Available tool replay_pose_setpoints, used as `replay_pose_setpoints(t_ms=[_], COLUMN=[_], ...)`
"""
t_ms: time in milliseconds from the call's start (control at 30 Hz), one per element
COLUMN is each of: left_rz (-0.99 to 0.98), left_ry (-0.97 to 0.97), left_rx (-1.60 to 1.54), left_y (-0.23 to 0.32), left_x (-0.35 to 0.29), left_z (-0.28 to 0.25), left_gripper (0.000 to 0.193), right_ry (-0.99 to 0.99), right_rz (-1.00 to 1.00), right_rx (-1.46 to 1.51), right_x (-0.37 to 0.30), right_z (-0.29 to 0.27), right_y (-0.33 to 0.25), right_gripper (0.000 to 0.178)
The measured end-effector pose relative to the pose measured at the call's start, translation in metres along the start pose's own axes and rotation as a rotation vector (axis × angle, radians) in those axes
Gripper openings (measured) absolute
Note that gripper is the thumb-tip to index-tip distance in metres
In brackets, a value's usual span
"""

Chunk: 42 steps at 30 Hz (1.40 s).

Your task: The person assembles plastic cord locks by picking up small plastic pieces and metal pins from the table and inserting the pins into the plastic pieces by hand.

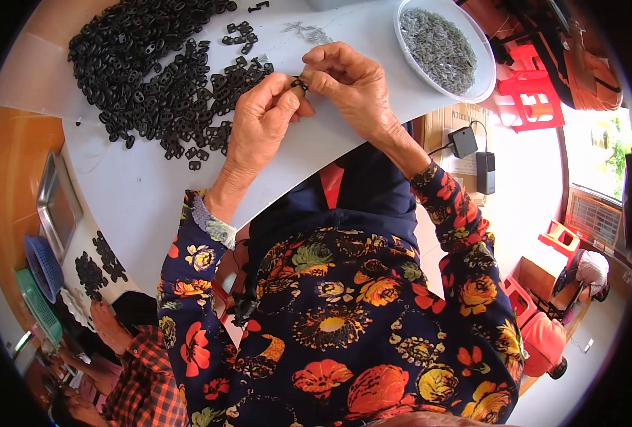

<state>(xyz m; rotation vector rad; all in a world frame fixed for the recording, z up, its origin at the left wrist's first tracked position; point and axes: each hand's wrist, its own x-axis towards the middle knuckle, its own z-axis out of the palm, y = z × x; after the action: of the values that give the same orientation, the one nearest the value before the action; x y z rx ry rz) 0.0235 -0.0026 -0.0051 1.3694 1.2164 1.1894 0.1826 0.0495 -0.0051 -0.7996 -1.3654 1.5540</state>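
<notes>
A small black plastic piece (299, 84) is pinched between my two hands above the white table. My left hand (259, 117) grips it with thumb and fingertips from the left. From the right, the thumb and fingers of my right hand (356, 87) close on the same piece; anything smaller between these fingertips is hidden. Close by my left hand lies a wide heap of black plastic pieces (145, 67), many showing two holes, like cord locks. A few thin, silvery pieces, perhaps springs (309, 33), are scattered on the table beyond my hands.
A round white tub (488, 84) filled with small grey metal pieces stands at the far right of the table (127, 206). Over to the left are a metal tray (51, 203), blue and green baskets, and a person in a checked shirt (152, 373). Red stools (533, 99) stand right.
</notes>
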Motion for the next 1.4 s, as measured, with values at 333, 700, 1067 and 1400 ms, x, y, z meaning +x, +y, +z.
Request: replay_pose_setpoints(t_ms=[333, 700, 1067, 1400], left_rz=[0.031, 0.059, 0.022, 0.068], left_ry=[0.073, 0.095, 0.066, 0.107], left_rx=[-0.009, 0.068, -0.114, -0.015], left_y=[0.002, 0.004, -0.001, 0.001], left_x=[-0.005, -0.008, -0.003, -0.005], left_z=[0.007, 0.008, 0.007, 0.007], left_gripper=[0.015, 0.022, 0.015, 0.014], right_ry=[0.022, 0.017, -0.123, -0.093], right_rz=[-0.019, -0.071, 0.003, -0.041], right_rx=[0.007, -0.049, -0.238, -0.379], right_x=[-0.002, -0.004, 0.003, 0.004], right_z=[0.002, 0.007, -0.009, 0.0], right_y=[0.002, 0.002, -0.003, -0.007], right_gripper=[0.017, 0.013, 0.012, 0.018])
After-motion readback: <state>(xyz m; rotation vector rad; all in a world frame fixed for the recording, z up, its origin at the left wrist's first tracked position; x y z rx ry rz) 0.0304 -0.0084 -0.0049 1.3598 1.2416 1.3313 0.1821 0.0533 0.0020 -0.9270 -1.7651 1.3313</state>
